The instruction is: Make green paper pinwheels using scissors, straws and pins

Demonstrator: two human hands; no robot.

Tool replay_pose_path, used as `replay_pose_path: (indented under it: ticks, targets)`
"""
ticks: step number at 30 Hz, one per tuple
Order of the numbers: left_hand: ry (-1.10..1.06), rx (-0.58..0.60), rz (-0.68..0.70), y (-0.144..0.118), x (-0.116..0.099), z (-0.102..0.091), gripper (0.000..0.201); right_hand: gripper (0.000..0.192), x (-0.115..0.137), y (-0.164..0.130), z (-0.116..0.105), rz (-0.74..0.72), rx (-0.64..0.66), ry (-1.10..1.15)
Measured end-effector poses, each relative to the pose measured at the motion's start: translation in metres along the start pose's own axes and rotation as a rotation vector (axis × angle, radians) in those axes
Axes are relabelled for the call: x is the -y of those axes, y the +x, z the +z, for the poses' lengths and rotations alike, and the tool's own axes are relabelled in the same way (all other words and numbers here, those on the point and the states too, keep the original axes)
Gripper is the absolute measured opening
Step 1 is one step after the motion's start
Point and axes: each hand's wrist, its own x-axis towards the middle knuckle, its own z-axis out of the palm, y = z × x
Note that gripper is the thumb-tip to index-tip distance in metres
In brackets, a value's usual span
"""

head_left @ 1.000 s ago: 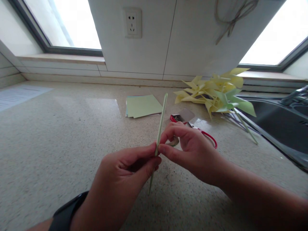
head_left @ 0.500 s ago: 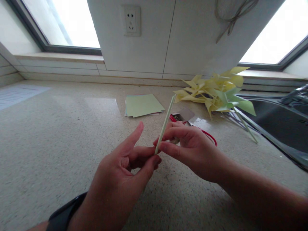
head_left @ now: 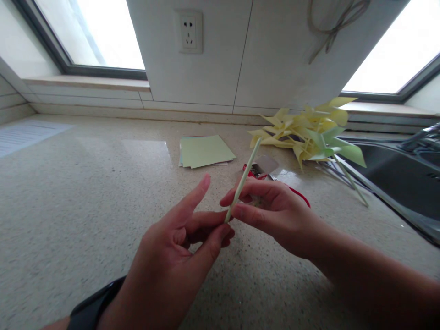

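A thin pale green stick is pinched between the thumb and fingers of my right hand, its top leaning away to the right. My left hand sits just below it, index finger raised, thumb and middle finger touching the stick's lower end. The left wrist wears a dark watch. Red-handled scissors lie on the counter behind my right hand, mostly hidden by it.
A heap of yellow and green paper pinwheels lies at the back right beside a dark sink. Green paper sheets lie on the speckled counter. A small box is behind the scissors. A wall socket is above.
My left index finger lifted off the stick and the grip loosened. The stick slid up through the left hand and tilted from nearly upright toward the right.
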Motion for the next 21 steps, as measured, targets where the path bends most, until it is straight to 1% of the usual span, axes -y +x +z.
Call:
replay_pose_path:
  ticks: [3,7,11,13,15,17,18,19,21]
  targets:
    - [0.022,-0.001,-0.030,0.000,-0.003,0.000,0.069,0.014,-0.001,0.001,-0.001,-0.002,0.011,0.015]
    - [0.030,-0.001,-0.060,0.000,-0.005,0.000,0.068,0.015,-0.002,0.001,-0.003,-0.014,0.010,-0.062]
    - [-0.014,0.013,-0.091,0.003,-0.005,-0.001,0.065,0.012,-0.001,0.002,-0.004,-0.081,-0.025,-0.175]
    - [-0.034,0.026,-0.136,0.005,-0.004,-0.001,0.055,0.010,0.000,0.002,-0.003,-0.124,-0.067,-0.249]
    - [-0.021,0.043,-0.163,0.006,-0.004,-0.002,0.035,0.009,0.001,0.002,-0.001,-0.157,-0.109,-0.323]
    - [0.043,0.061,-0.153,0.008,-0.004,-0.003,0.016,0.009,0.002,0.001,0.000,-0.181,-0.136,-0.382]
    - [0.080,0.064,-0.141,0.009,-0.004,-0.003,0.009,0.009,0.003,0.001,0.001,-0.189,-0.145,-0.403]
    - [0.109,0.064,-0.133,0.010,-0.004,-0.003,0.006,0.009,0.003,0.000,0.001,-0.194,-0.151,-0.417]
    - [0.098,0.058,-0.143,0.011,-0.004,-0.003,0.005,0.008,0.004,0.000,0.002,-0.191,-0.154,-0.425]
